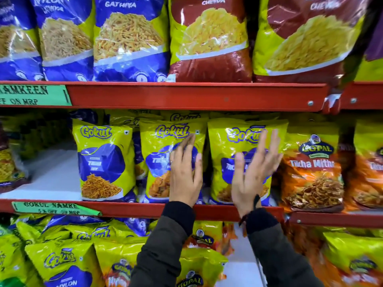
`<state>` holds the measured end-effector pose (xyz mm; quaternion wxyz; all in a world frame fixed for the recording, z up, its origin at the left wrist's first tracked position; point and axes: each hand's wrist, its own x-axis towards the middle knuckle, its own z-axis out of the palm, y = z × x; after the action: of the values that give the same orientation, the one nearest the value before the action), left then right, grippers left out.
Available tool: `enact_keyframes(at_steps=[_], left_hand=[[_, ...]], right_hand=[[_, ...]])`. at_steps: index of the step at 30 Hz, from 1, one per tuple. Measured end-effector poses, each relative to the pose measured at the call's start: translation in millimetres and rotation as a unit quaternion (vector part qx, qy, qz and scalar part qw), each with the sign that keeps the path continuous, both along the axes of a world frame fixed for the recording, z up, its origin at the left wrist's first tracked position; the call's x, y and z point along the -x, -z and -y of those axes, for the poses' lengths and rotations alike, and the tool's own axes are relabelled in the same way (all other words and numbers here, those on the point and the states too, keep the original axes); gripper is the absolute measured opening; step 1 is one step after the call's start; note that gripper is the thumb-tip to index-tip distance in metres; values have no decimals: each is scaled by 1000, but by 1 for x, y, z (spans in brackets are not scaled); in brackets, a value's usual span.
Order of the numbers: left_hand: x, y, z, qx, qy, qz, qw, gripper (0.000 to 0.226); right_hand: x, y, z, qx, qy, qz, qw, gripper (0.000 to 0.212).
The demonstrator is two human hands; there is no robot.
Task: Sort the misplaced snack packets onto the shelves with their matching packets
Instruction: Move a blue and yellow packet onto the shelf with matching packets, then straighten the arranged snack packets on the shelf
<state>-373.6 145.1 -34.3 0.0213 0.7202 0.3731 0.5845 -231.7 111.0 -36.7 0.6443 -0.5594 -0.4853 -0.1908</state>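
On the middle red shelf (132, 208) stand three yellow-and-blue Gokul packets. My left hand (185, 175) is raised flat in front of the middle Gokul packet (159, 162), fingers apart, holding nothing. My right hand (252, 170) is spread in front of the right Gokul packet (223, 154), also holding nothing. The left Gokul packet (105, 160) stands upright by itself. To the right of my hands stands an orange Gopal Tikha Mitha packet (313, 175). Whether my palms touch the packets cannot be told.
A bare white stretch of the middle shelf (53, 175) lies left of the Gokul packets. The upper shelf (186, 96) carries big blue Nylon Gathiya bags (128, 38) and maroon Chevda bags (211, 38). The lower shelf holds mixed Gokul packets (62, 264) and Gopal packets (205, 239).
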Motion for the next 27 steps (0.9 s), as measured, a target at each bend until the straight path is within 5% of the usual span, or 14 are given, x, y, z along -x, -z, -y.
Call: enact_keyframes(at_steps=[4, 7, 13, 23, 27], left_hand=[[-43, -22, 7, 51, -7, 77, 996, 41], [-57, -30, 0, 120, -28, 131, 984, 30], [-61, -34, -19, 207, 0, 259, 943, 20], [-69, -43, -29, 174, -79, 192, 962, 18], [-67, -42, -11, 132, -132, 201, 962, 22]], right_hand=[[-63, -13, 6, 10, -110, -239, 965, 57], [-95, -15, 5, 72, -193, -301, 931, 29], [-116, -21, 0, 148, -199, -261, 933, 34], [-121, -26, -8, 172, -165, -205, 949, 52], [-136, -29, 9, 158, -147, -168, 962, 30]])
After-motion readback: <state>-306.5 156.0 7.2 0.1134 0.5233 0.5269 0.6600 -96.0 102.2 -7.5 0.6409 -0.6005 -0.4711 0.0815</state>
